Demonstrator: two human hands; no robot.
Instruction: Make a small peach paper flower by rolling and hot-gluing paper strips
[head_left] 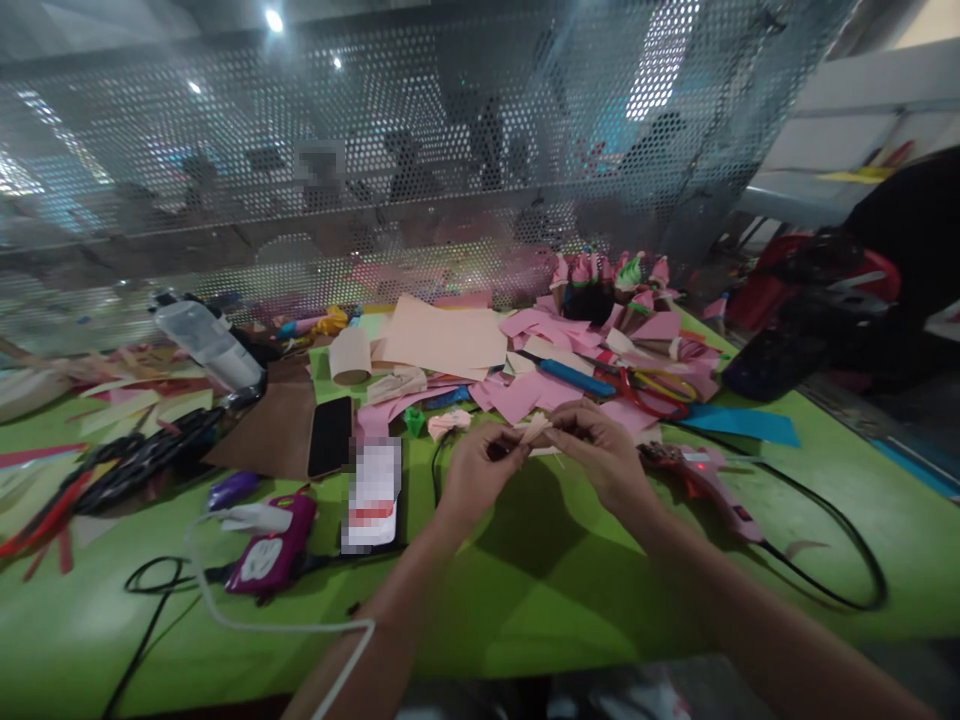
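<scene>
My left hand [487,468] and my right hand [596,448] meet above the green table [540,620]. Between their closed fingertips they pinch a small pale peach piece of folded paper [535,430]; its exact shape is partly hidden by the fingers. Just left of my left hand lie a pale pink paper piece [448,424] and a small green folded piece [412,421]. To the right of my right hand rests a pink glue gun [720,490] with a red light showing and a black cord. Pink paper scraps [525,395] spread behind both hands.
Behind the scraps are peach sheets [446,335], a blue-handled cutter [577,378], red-and-yellow scissors [660,390] and paper cones [630,275]. At left lie two phones [330,437], a magenta power strip [274,550], black scissors [150,460] and a bottle [206,345]. A perforated metal screen [360,160] stands behind.
</scene>
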